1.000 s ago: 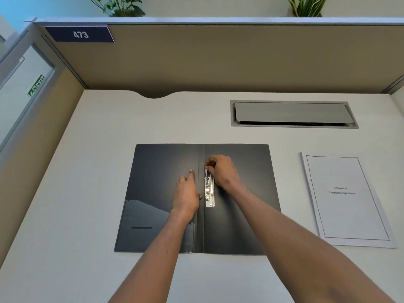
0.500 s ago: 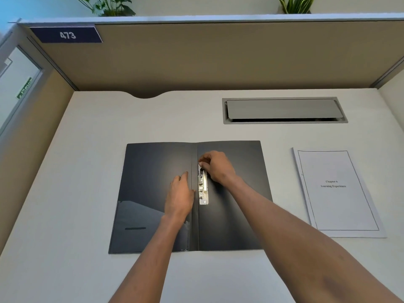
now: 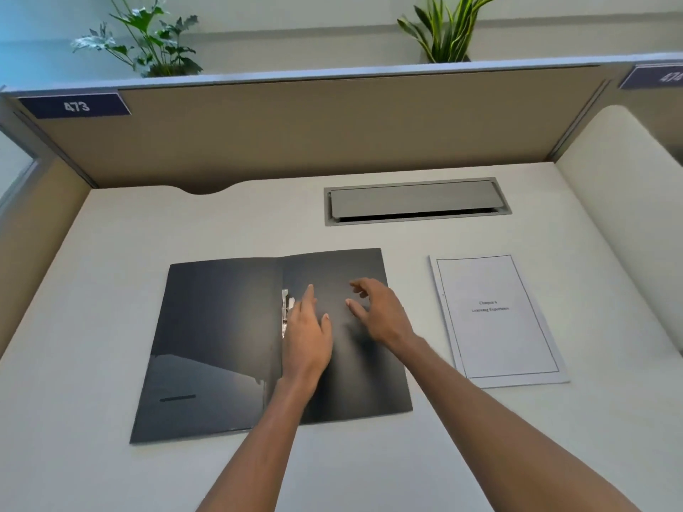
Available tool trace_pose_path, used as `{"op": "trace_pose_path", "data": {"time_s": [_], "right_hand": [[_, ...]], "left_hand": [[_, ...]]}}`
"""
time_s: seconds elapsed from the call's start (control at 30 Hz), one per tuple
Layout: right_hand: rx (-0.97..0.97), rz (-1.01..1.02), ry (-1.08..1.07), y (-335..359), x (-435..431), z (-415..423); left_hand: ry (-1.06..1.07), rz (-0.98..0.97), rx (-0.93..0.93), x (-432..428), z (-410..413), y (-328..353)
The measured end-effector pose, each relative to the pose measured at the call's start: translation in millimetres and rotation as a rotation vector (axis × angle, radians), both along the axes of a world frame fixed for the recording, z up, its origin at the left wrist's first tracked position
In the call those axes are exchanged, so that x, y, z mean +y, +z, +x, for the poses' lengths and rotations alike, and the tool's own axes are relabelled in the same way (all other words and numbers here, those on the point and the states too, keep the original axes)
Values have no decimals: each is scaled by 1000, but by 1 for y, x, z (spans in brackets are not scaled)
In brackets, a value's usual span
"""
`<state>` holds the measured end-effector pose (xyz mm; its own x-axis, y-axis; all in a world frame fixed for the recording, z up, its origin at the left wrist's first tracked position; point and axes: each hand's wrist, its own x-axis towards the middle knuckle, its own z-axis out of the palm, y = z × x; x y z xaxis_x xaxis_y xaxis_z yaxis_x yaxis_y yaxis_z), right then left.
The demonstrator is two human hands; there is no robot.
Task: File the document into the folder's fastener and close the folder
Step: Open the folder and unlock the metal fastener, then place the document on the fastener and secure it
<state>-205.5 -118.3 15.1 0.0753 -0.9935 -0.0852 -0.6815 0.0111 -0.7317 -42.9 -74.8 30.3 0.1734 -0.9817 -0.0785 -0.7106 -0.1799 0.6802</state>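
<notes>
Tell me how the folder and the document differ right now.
The folder is dark grey and lies open in two panels; the document is white, a single flat stack with printed text. The left hand rests on the folder, the right hand hovers above it; the document lies untouched to its right. Both lie flat on the desk.

Your right hand (image 3: 380, 312) leaves the fastener (image 3: 286, 308) and opens over the folder (image 3: 221, 327); your left hand (image 3: 308, 334) shifts right across the spine.
</notes>
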Motion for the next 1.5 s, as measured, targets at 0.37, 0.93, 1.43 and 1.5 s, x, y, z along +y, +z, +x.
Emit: {"op": "trace_pose_path", "data": {"time_s": [0.37,0.93,1.43,1.5], "right_hand": [[283,53,-317,-2,52,-214],[419,275,-393,-19,71,-298],[429,283,-405,-17,74,-300],[427,272,-406,-18,76,-301]], "left_hand": [[24,224,360,18,-190,-8],[253,409,227,21,-314,-14],[409,524,642,-18,-284,-20],[402,515,643,-17,-276,-24]]}}
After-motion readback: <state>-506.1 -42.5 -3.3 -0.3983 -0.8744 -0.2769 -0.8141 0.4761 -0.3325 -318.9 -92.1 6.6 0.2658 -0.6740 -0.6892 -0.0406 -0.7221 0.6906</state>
